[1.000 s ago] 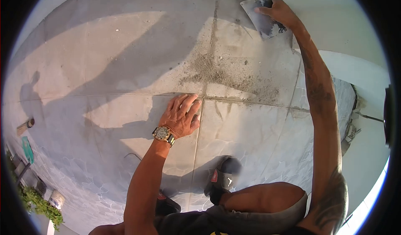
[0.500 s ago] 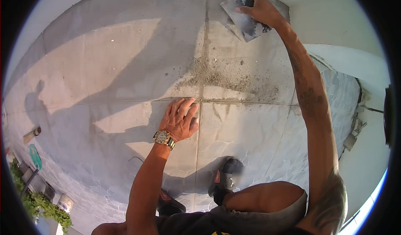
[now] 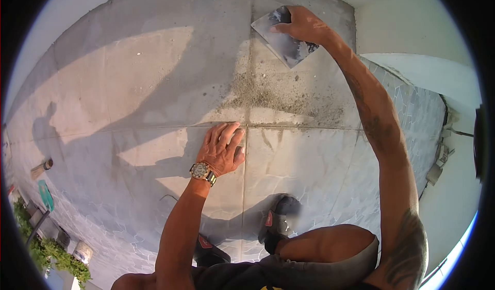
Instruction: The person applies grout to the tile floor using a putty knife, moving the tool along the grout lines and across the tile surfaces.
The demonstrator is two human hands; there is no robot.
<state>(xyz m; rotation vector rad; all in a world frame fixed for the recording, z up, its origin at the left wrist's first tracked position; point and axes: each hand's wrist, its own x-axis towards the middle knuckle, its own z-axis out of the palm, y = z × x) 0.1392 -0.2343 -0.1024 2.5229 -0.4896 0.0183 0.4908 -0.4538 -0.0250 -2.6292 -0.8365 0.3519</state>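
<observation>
My right hand (image 3: 303, 24) is stretched far forward and grips a flat metal trowel blade (image 3: 278, 40), pressed on the grey floor tiles (image 3: 154, 73) over a tile joint. Below the blade a patch of sandy grout (image 3: 273, 96) is spread along the joint. My left hand (image 3: 221, 148), with a gold watch on the wrist, lies flat and open on the tile beside the crossing of two joints, fingers apart, holding nothing.
My bent knee and black shoe (image 3: 276, 220) are at the bottom. A white wall (image 3: 412, 27) rises at the right. A brush (image 3: 40, 169), a green tool and plants (image 3: 49, 251) lie at the far left edge.
My right hand has dragged the trowel to the left and a little nearer across the tiles. My left hand has stayed planted.
</observation>
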